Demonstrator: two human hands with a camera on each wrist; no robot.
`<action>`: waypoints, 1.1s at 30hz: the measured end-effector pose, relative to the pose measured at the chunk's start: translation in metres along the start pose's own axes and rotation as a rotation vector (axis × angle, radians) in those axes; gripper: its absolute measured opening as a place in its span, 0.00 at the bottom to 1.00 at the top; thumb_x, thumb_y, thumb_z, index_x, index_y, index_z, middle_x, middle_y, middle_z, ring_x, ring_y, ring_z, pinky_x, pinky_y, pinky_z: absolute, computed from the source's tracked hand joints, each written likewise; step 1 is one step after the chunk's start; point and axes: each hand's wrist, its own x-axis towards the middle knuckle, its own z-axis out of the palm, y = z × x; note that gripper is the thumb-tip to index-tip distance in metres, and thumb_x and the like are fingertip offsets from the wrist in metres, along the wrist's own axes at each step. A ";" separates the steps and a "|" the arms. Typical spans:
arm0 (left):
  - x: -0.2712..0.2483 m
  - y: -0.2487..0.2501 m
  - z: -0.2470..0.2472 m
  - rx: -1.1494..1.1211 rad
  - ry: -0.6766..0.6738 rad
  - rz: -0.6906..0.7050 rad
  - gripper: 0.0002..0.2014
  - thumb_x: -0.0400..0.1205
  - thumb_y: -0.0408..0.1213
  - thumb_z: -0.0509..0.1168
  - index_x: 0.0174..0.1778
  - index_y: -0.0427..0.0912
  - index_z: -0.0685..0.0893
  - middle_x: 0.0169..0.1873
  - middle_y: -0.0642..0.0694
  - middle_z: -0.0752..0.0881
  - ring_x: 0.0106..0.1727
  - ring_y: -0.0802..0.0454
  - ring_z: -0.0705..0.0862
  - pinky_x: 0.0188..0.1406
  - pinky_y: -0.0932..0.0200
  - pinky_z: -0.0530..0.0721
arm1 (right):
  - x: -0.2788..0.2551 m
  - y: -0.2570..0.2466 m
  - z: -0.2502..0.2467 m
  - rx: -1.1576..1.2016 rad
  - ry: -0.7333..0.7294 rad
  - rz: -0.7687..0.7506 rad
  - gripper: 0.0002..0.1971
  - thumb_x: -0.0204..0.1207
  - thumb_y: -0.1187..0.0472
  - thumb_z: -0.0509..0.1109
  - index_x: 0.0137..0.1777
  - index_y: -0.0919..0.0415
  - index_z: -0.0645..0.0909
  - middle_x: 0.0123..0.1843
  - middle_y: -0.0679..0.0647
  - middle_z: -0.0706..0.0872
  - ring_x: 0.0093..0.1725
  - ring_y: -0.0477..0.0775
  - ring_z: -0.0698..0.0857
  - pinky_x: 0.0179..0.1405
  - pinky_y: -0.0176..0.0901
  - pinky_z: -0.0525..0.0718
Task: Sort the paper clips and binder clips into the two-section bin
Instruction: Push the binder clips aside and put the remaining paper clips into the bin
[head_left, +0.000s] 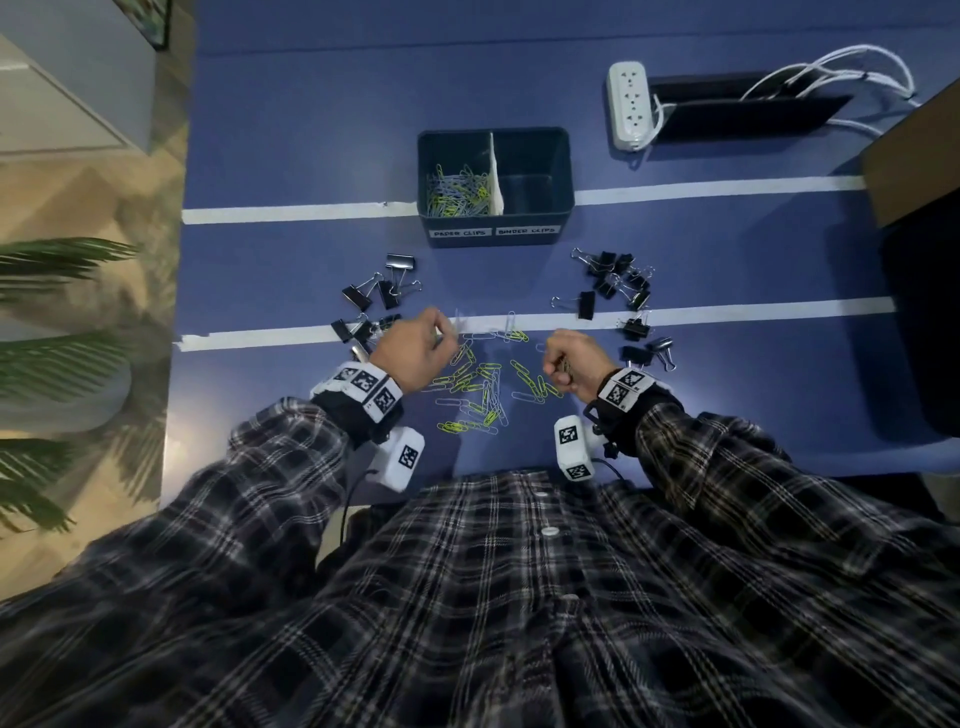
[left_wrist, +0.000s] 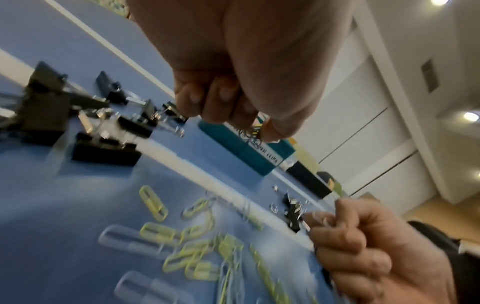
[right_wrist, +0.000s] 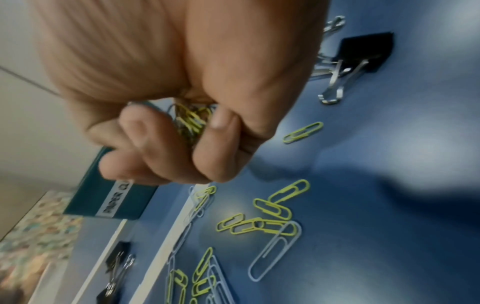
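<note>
A: Nearest you is your checked shirt (head_left: 519, 597), both sleeves reaching out over the blue table (head_left: 311, 130).

B: And the bin?

A: The bin (head_left: 496, 236) stands well beyond both your fists, on the far white tape line (head_left: 291, 213). Its left section, labelled paper clips, holds a heap of clips (head_left: 460, 192); the right section, labelled binder clips, looks dark, and I cannot tell if anything lies in it.

B: What are my hands doing?

A: Your right hand (head_left: 571, 366) is curled tight round a bunch of paper clips (right_wrist: 193, 121), yellow and silver ones showing between the fingers (right_wrist: 218, 148). Your left hand (head_left: 410, 348) is curled too, pinching a few clips (left_wrist: 253, 132) at the fingertips (left_wrist: 221, 96).

B: What's left on the table?

A: Loose paper clips (head_left: 483, 384) lie between and just below your two fists. One group of binder clips (head_left: 376, 301) sits beside and beyond your left hand, another group (head_left: 623, 291) beyond and outside your right.
</note>
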 end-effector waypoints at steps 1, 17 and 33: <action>0.005 0.003 -0.010 -0.016 0.022 -0.003 0.11 0.84 0.44 0.59 0.47 0.39 0.77 0.31 0.41 0.85 0.33 0.42 0.82 0.38 0.47 0.83 | 0.001 -0.004 0.003 -0.008 0.000 -0.011 0.13 0.68 0.77 0.52 0.30 0.59 0.64 0.19 0.56 0.75 0.12 0.47 0.61 0.16 0.24 0.56; 0.178 0.036 -0.106 0.128 0.024 -0.118 0.21 0.81 0.47 0.60 0.23 0.42 0.74 0.20 0.45 0.75 0.27 0.44 0.72 0.27 0.59 0.70 | 0.054 -0.188 0.070 0.191 -0.048 -0.009 0.12 0.75 0.57 0.57 0.47 0.68 0.73 0.37 0.60 0.77 0.27 0.56 0.78 0.27 0.38 0.74; 0.054 -0.033 -0.029 -0.090 0.084 0.070 0.12 0.80 0.46 0.63 0.56 0.48 0.83 0.42 0.47 0.87 0.41 0.49 0.85 0.46 0.56 0.83 | 0.036 -0.103 0.033 -0.438 -0.019 -0.152 0.04 0.80 0.58 0.65 0.49 0.58 0.80 0.36 0.54 0.85 0.29 0.51 0.85 0.24 0.38 0.78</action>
